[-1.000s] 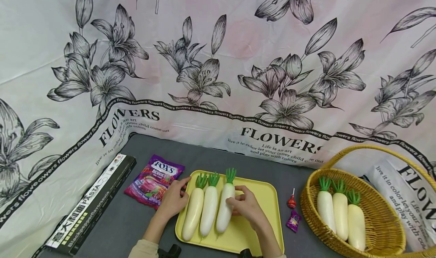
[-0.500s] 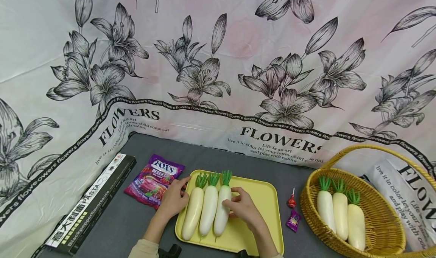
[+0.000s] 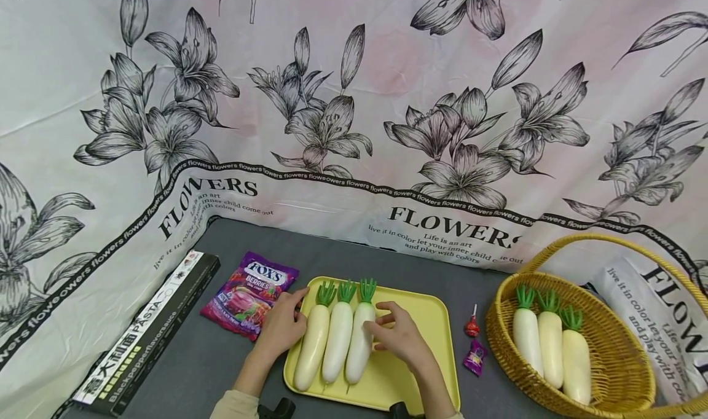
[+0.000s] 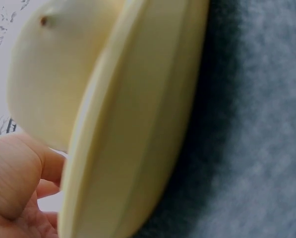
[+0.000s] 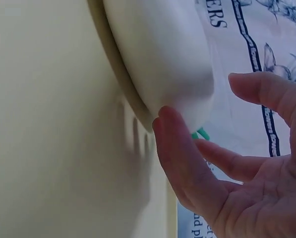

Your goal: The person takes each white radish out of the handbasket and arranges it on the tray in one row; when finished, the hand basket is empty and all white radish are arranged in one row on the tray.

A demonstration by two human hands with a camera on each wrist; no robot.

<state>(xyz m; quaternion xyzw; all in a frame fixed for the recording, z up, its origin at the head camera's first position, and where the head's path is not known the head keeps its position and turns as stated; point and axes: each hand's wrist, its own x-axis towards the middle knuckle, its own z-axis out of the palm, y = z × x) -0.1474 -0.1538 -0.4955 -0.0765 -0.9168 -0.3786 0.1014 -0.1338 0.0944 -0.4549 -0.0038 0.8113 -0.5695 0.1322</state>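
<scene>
Three white radishes with green tops lie side by side on a yellow tray (image 3: pixel 417 339): a creamier left radish (image 3: pixel 313 348), a middle radish (image 3: pixel 338 345) and a right radish (image 3: pixel 361 345). My left hand (image 3: pixel 282 325) rests at the tray's left rim, beside the left radish, index finger stretched toward the corner; its fingertips are partly hidden behind the tray in the left wrist view. Just right of the right radish, my right hand (image 3: pixel 402 338) has its thumb and fingers spread apart, fingertips close to the radish's side and nothing gripped.
A wicker basket (image 3: pixel 619 351) with three more radishes stands at the right. Between it and the tray lie a red lollipop (image 3: pixel 472 325) and a purple wrapped candy (image 3: pixel 474 357). Left of the tray are a purple candy bag (image 3: pixel 250 296) and a long pasta box (image 3: pixel 149 330).
The right radish has shifted left, close against the middle one, with my right hand following. The right fingers have since spread away from it. My left hand has stayed at the rim.
</scene>
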